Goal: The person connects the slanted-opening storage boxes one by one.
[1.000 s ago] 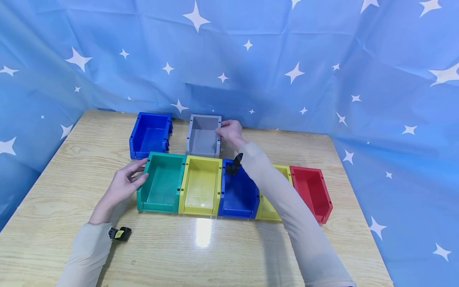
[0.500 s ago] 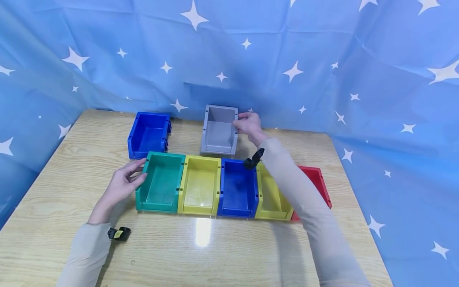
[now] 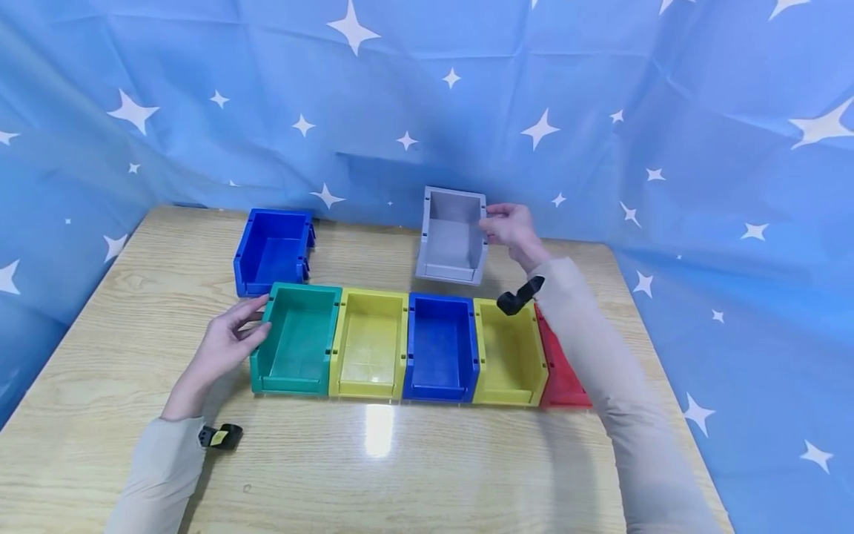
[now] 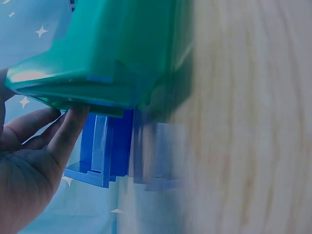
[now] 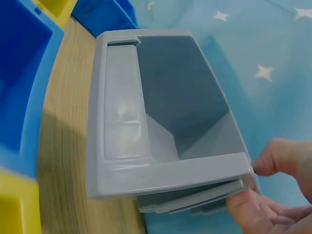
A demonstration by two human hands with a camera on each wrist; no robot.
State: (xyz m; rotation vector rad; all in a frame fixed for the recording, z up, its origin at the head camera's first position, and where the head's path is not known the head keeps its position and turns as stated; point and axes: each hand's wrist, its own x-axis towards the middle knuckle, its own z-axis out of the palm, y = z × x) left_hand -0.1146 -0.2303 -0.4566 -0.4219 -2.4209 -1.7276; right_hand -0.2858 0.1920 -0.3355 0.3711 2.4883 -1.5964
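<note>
My right hand pinches the right side wall of a grey plastic storage bin. That bin is tilted with its open front toward me, above the table behind the row. In the right wrist view, the thumb and fingers hold its edge. My left hand is at the left wall of the green bin, thumb at the rim and fingertips on the outer side. The row continues right with a yellow bin, a blue bin, another yellow bin and a red bin, partly hidden by my right sleeve.
Another blue bin stands behind the green one at the back left. A blue star-patterned cloth hangs behind and beside the wooden table. Black wrist cameras sit at both of my cuffs.
My right hand has carried the grey bin rightward and up from beside the back blue bin, and tilted it. The left hand and the row have stayed in place.
</note>
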